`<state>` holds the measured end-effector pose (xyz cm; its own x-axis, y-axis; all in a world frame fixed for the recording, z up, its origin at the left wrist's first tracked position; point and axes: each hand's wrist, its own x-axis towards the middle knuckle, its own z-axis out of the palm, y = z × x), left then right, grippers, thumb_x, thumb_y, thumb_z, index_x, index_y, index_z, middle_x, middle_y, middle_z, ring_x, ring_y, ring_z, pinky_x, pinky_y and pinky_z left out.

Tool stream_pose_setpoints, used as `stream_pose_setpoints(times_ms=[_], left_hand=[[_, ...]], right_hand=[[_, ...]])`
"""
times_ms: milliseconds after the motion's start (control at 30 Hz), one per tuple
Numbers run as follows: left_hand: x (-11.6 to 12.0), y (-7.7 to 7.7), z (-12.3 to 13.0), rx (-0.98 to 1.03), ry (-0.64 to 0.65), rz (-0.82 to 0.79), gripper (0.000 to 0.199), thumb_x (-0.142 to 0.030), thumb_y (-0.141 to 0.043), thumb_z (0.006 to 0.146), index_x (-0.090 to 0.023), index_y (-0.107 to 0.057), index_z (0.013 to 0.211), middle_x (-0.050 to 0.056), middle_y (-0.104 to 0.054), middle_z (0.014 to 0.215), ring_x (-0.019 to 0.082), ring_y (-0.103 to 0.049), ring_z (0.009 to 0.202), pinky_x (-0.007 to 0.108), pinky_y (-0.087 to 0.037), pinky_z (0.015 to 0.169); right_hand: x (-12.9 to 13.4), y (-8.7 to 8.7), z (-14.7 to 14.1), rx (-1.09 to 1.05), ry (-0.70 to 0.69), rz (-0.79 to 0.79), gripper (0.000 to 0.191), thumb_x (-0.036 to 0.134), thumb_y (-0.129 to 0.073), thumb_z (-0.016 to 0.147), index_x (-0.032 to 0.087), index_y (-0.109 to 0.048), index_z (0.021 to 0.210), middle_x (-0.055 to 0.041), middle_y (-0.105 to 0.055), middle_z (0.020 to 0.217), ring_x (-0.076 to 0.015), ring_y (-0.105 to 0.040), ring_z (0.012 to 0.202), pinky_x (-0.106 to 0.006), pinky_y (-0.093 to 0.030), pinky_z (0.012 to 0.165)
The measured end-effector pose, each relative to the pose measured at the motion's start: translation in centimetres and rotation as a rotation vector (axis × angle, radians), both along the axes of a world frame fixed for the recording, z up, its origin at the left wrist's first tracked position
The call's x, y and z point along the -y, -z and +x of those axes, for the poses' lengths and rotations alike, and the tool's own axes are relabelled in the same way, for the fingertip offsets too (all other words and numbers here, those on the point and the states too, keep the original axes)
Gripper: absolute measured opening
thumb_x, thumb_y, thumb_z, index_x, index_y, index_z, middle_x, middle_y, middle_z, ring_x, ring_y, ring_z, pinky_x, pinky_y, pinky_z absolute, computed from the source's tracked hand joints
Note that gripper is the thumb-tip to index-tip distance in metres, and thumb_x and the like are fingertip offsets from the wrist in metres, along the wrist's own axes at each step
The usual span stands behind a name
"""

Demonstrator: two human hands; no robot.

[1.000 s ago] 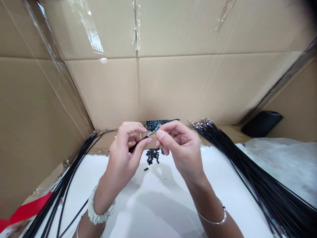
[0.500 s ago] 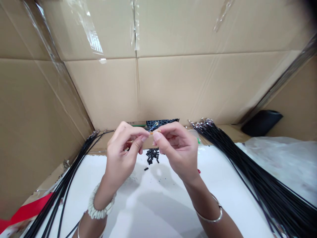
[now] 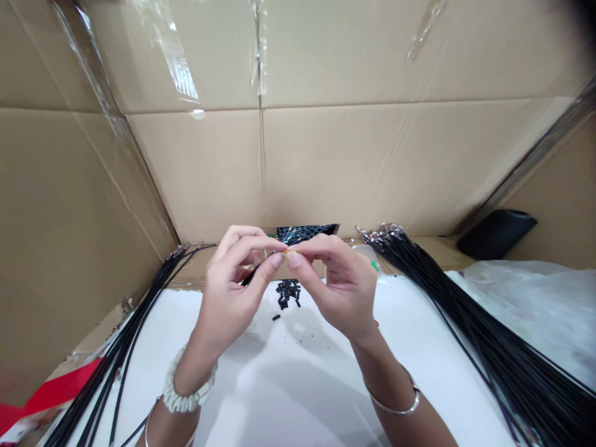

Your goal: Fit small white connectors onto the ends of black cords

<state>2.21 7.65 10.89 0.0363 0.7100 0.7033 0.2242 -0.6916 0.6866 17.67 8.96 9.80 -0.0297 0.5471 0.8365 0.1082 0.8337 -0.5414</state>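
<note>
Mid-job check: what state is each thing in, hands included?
Thin black cable: held, mostly hidden.
Thin orange wire: pinched, mostly hidden.
Left hand: closed on the cable.
Right hand: closed on the wire.
Short black tubular pieces: loosely heaped, one lying apart.
Left-side black cable bundle: spread into separate strands.
Right-side black cable bundle: gathered closely.
Translucent plastic sheet: crumpled.

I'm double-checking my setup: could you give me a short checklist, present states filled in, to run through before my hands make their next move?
1. Left hand holding the thin, round black cable: ok.
2. Right hand pinching the thin yellow-orange wire: ok.
3. Tip of that wire undamaged: cannot tell, fingertips cover it.
4. Short, loose black tubes apart from both hands on the smooth white tabletop: ok.
5. Thick bundle of long black cables clear of the right forearm: ok.
</note>
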Motion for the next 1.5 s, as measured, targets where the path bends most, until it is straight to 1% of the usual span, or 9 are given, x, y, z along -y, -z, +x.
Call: stream_pose_setpoints(times_ms=[200,333,500,800,933,1100,1200,1367,1500], left_hand=[[0.1,-0.3,0.1,0.099,0.061,-0.110,0.007,-0.025,-0.072,0.091,-0.020,-0.074,0.087,0.001,-0.056,0.094,0.000,-0.037,0.050,0.016,-0.029,0.040],[-0.1,-0.3,0.1,0.142,0.069,-0.110,0.005,-0.023,-0.074,0.089,-0.020,-0.074,0.085,0.000,-0.054,0.093,-0.002,-0.038,0.049,0.015,-0.028,0.041],[-0.3,-0.4,-0.4,0.092,0.056,-0.086,0.006,-0.022,-0.074,0.089,-0.019,-0.074,0.084,0.001,-0.055,0.095,-0.002,-0.037,0.048,0.015,-0.028,0.039],[-0.5,-0.8,-1.7,-0.104,-0.003,0.008,0.004,-0.019,-0.073,0.088,-0.019,-0.074,0.084,0.003,-0.060,0.093,0.005,-0.054,0.059,0.014,-0.044,0.045],[-0.6,-0.7,-2.0,-0.155,-0.047,0.028,0.004,-0.017,-0.073,0.088,-0.019,-0.075,0.087,0.004,-0.061,0.096,0.007,-0.057,0.064,0.017,-0.045,0.047],[-0.7,-0.6,-2.4,-0.185,-0.083,0.032,0.003,-0.018,-0.072,0.089,-0.019,-0.075,0.087,0.005,-0.062,0.098,0.008,-0.057,0.066,0.017,-0.044,0.048],[-0.6,-0.7,-2.4,-0.199,-0.091,0.032,0.004,-0.020,-0.072,0.090,-0.019,-0.075,0.087,0.005,-0.063,0.098,0.009,-0.058,0.069,0.017,-0.043,0.048],[-0.5,-0.8,-2.2,-0.235,-0.128,0.048,0.006,-0.017,-0.071,0.090,-0.020,-0.075,0.087,0.006,-0.063,0.099,0.013,-0.063,0.083,0.018,-0.043,0.053],[-0.3,-0.8,-2.2,-0.249,-0.133,0.049,0.005,-0.019,-0.070,0.091,-0.020,-0.074,0.088,0.005,-0.063,0.099,0.011,-0.061,0.077,0.018,-0.042,0.053]], right_hand=[[0.1,-0.3,-0.1,-0.078,-0.082,-0.183,0.007,0.024,-0.070,0.093,0.024,-0.069,0.085,-0.0005,-0.069,0.076,-0.0132,-0.062,0.064,-0.028,-0.051,0.054],[-0.1,-0.4,-0.1,-0.167,-0.218,-0.362,0.012,0.028,-0.072,0.091,0.022,-0.067,0.082,0.0012,-0.068,0.071,-0.0096,-0.057,0.054,-0.023,-0.046,0.045],[-0.6,-0.3,-0.2,-0.259,-0.339,-0.499,0.014,0.028,-0.075,0.088,0.020,-0.066,0.080,0.0041,-0.066,0.064,-0.0065,-0.053,0.049,-0.019,-0.045,0.045],[-1.1,-0.4,-0.6,-0.220,-0.404,-0.579,0.019,0.034,-0.076,0.086,0.020,-0.064,0.081,0.0039,-0.064,0.067,-0.0070,-0.052,0.051,-0.021,-0.046,0.049],[-1.4,-0.2,-0.2,-0.202,-0.418,-0.630,0.018,0.035,-0.076,0.087,0.020,-0.066,0.087,0.0040,-0.065,0.067,-0.0065,-0.051,0.051,-0.021,-0.043,0.049],[-1.3,-0.1,0.1,-0.308,-0.428,-0.635,0.015,0.032,-0.077,0.088,0.021,-0.068,0.092,0.0065,-0.062,0.064,-0.0046,-0.045,0.050,-0.018,-0.036,0.047],[-0.9,-0.3,0.1,-0.314,-0.453,-0.632,0.014,0.032,-0.077,0.089,0.021,-0.069,0.088,0.0061,-0.064,0.065,-0.0042,-0.047,0.050,-0.018,-0.039,0.050],[-0.6,-0.4,0.2,-0.266,-0.494,-0.642,0.008,0.029,-0.074,0.091,0.021,-0.072,0.092,0.0040,-0.069,0.072,-0.0057,-0.057,0.055,-0.020,-0.048,0.056],[-0.6,-0.4,0.2,-0.233,-0.509,-0.638,0.005,0.027,-0.073,0.093,0.022,-0.074,0.095,0.0036,-0.072,0.075,-0.0053,-0.062,0.057,-0.019,-0.051,0.060]])
